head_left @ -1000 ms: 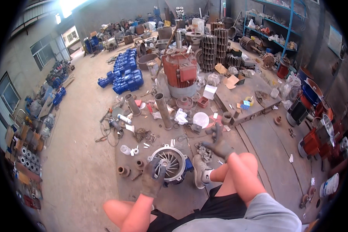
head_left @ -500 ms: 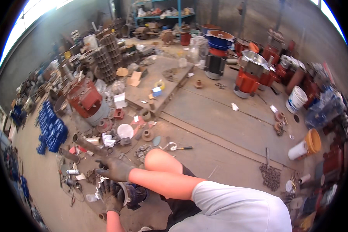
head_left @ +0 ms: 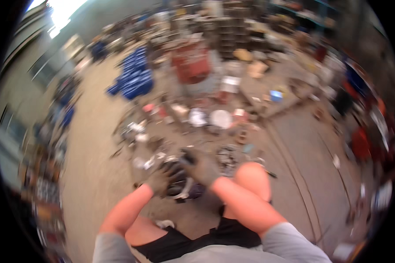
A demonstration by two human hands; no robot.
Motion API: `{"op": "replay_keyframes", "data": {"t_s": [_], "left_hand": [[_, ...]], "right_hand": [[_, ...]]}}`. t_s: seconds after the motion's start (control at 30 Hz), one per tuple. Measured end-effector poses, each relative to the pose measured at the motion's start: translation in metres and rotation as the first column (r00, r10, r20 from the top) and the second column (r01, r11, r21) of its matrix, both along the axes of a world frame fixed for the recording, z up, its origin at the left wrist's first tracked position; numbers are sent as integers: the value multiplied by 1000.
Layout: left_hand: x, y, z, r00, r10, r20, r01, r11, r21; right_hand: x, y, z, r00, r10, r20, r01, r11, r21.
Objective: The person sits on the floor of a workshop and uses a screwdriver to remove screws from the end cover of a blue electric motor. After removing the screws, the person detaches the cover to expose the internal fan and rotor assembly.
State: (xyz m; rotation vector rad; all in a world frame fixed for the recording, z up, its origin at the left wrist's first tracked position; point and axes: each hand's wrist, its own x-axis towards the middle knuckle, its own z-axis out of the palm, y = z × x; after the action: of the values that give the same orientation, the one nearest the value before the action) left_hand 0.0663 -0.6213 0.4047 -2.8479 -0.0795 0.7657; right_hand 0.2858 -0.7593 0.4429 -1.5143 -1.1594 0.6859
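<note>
Between my knees, low to the floor, sits a dark round part with a pale ring (head_left: 189, 189), partly covered by my hands. My left hand (head_left: 162, 179), in a grey-black glove, is on its left side with the dark fingers bent over it. My right hand (head_left: 202, 167), gloved alike, is just above and to the right, its fingers pointing left. Motion smears those fingers, and I cannot make out whether anything is in them. Small whitish pieces (head_left: 149, 163) lie beyond my left hand. A heap of chain (head_left: 228, 158) lies past my right hand.
A white round lid (head_left: 220, 119) and crumpled white paper (head_left: 198, 117) lie farther out. Beyond them stands a red housing (head_left: 191, 63). Blue bundles (head_left: 135, 75) lie at the far left. A low metal platform (head_left: 289, 97) is at the right, with stacked parts along the back.
My view has swung left, so the scene has shifted right and blurred. My left forearm and both thighs show more. Both hands remain at the dark ringed part.
</note>
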Motion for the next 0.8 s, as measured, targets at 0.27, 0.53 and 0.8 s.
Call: {"op": "replay_keyframes", "data": {"t_s": [0.27, 0.53, 0.8], "left_hand": [[-34, 45, -58, 899, 57, 433, 138, 904, -406], [-40, 48, -59, 763, 499, 412, -194, 784, -590], [-10, -2, -42, 443, 893, 81, -801, 434, -413]], "right_hand": [[-56, 22, 8, 922, 300, -243, -310, 951, -3], [-73, 101, -36, 941, 307, -145, -304, 952, 39], [-43, 183, -64, 991, -42, -130, 1, 955, -298]]}}
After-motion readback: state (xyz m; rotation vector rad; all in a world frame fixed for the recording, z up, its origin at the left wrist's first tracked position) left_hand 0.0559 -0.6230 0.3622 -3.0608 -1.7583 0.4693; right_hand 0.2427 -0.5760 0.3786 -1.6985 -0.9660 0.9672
